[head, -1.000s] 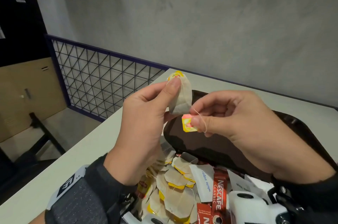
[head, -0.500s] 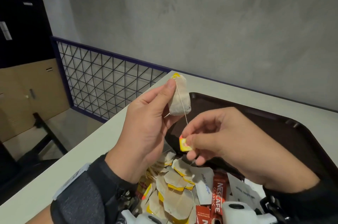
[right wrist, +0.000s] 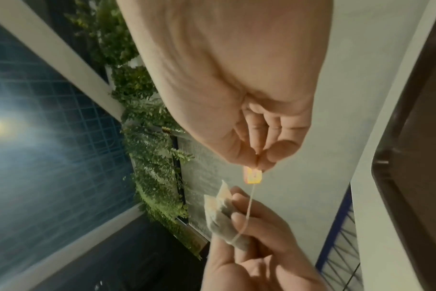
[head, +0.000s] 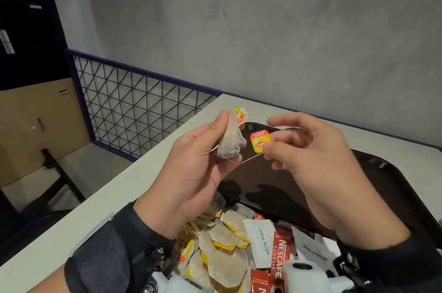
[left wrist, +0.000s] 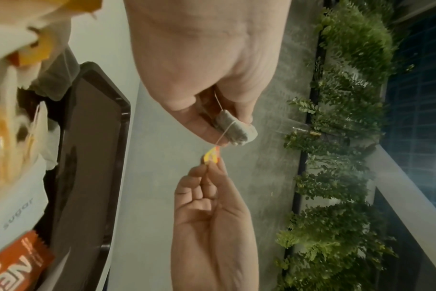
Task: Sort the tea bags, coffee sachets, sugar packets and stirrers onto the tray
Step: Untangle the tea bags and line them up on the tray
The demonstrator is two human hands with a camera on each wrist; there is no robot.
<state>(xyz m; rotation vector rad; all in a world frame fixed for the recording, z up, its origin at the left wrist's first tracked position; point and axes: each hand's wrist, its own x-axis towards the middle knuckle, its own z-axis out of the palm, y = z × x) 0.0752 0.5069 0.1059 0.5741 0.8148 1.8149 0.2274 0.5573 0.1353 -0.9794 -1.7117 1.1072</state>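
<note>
My left hand (head: 210, 149) grips a folded tea bag (head: 231, 142) between thumb and fingers, held above the far left corner of the dark brown tray (head: 394, 180). My right hand (head: 275, 147) pinches the bag's yellow-and-red paper tag (head: 259, 141); its string (head: 239, 161) loops round the bag. The left wrist view shows the tea bag (left wrist: 234, 130) with string across it and the tag (left wrist: 212, 156). The right wrist view shows the tag (right wrist: 253, 175) pinched and the tea bag (right wrist: 224, 222) below it.
At the near edge lies a heap of tea bags (head: 222, 254), white sugar packets (head: 262, 242) and red Nescafe sachets (head: 279, 257). The white table (head: 95, 216) ends at the left beside a wire-grid railing (head: 134, 106). A grey wall (head: 263, 29) stands behind.
My right hand has brought the tag back up beside the bag, slackening the string into a loop under it. Both hands sit lower in the view than a second ago.
</note>
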